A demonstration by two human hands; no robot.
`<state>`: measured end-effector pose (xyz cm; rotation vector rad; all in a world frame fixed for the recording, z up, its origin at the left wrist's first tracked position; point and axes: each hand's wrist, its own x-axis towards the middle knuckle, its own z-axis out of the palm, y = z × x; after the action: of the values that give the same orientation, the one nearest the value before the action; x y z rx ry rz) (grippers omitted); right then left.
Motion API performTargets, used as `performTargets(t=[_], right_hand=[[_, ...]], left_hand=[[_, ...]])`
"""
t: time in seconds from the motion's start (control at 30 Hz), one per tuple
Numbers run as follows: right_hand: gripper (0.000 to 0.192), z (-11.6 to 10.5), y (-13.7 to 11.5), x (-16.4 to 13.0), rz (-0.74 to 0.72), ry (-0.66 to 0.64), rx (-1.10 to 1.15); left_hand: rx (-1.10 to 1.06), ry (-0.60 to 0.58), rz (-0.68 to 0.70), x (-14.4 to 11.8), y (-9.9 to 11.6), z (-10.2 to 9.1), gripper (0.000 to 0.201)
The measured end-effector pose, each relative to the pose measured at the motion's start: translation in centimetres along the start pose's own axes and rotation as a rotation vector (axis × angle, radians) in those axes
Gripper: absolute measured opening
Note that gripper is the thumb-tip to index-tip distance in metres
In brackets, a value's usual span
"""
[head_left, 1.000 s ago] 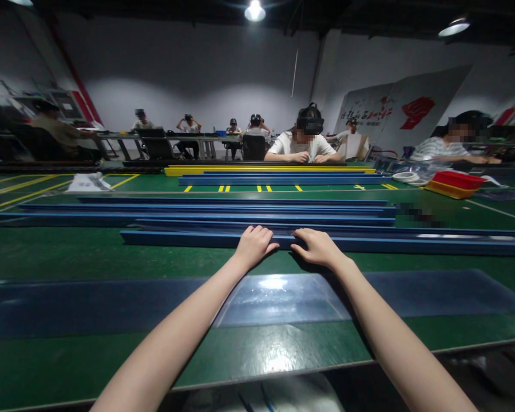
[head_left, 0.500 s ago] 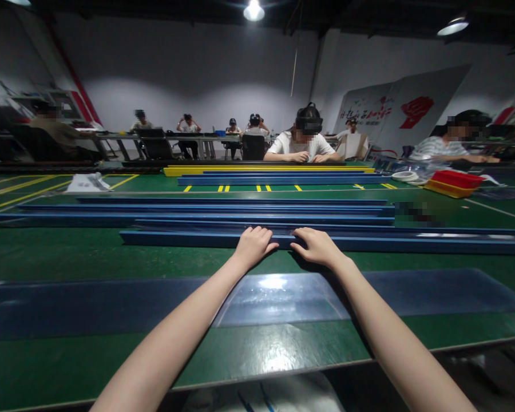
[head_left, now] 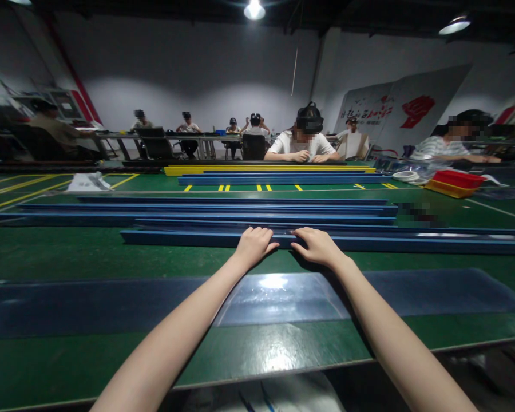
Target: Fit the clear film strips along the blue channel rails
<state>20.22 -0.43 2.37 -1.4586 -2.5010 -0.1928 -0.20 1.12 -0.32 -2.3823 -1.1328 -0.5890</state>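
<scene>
Dim hall, lit from above — a round ceiling lamp (head_left: 254,10) top centre, a second lamp (head_left: 454,26) top right. The back wall (head_left: 189,74) shows a soft bright patch, corners dark. Glare spot on the clear sheet (head_left: 273,282) and on the glossy green table (head_left: 278,349) nr the front edge. Short shadows under both hands. Wide-angle lens — straight lines bow at the edges, forearms look stretched. Faces pixelated; far background slightly soft.

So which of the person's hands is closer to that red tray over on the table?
Right. The right hand rests on the nearest blue rail, on the red tray's side; the left hand sits beside it, farther away.
</scene>
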Motion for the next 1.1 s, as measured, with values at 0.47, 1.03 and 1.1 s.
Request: performTargets(t=[0.47, 1.03, 1.1], right_hand=[[0.031, -0.21, -0.42, 0.04, -0.007, -0.017, -0.046], [0.032, -0.42, 0.37, -0.07, 0.041, -0.025, -0.093], [0.032, -0.37, 0.36, -0.06, 0.037, -0.019, -0.095]], left_hand=[[-0.010, -0.049, -0.016, 0.18, -0.01, -0.21, 0.029], [-0.016, -0.079, -0.027, 0.20, 0.05, -0.31, 0.030], [-0.019, -0.073, -0.026, 0.18, 0.05, -0.29, 0.030]])
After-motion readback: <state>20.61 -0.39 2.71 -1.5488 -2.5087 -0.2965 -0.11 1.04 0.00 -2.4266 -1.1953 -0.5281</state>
